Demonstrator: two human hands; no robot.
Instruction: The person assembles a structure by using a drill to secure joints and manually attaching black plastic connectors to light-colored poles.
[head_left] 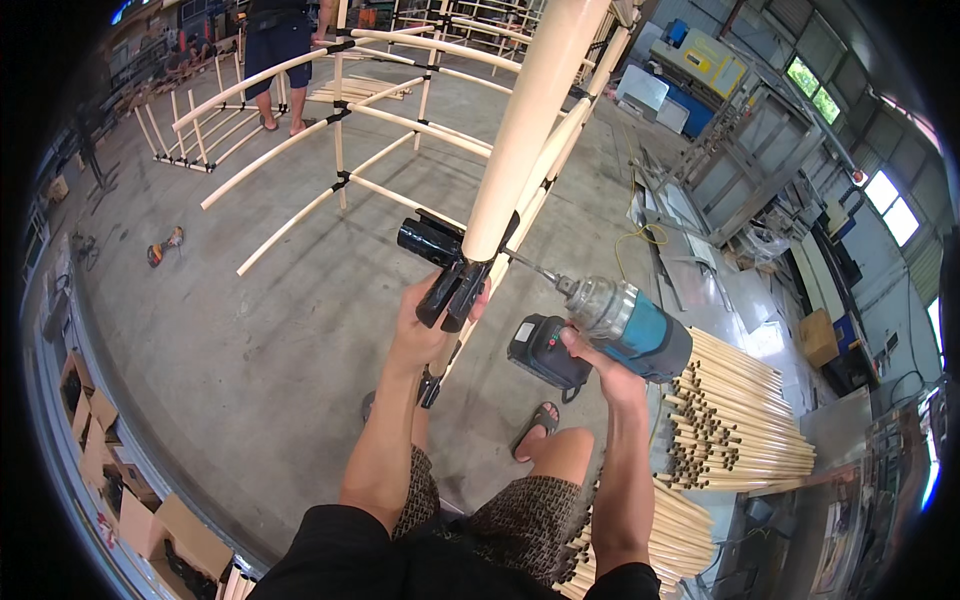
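My left hand (pixel 425 325) grips a black metal joint clamp (pixel 450 280) at the lower end of a cream-coloured pipe (pixel 520 130) that rises toward the top of the view. My right hand (pixel 590 355) holds a teal and black cordless drill (pixel 610 325). Its bit points left and touches the clamp just right of my left hand. The pipe belongs to a frame of cream pipes and black joints (pixel 345 115) standing on the concrete floor.
A stack of cream pipes (pixel 735 420) lies at my right. Cardboard boxes (pixel 130 500) line the lower left. Another drill (pixel 165 245) lies on the floor at left. A person (pixel 280 50) stands at the far end of the frame. Machines and benches fill the right side.
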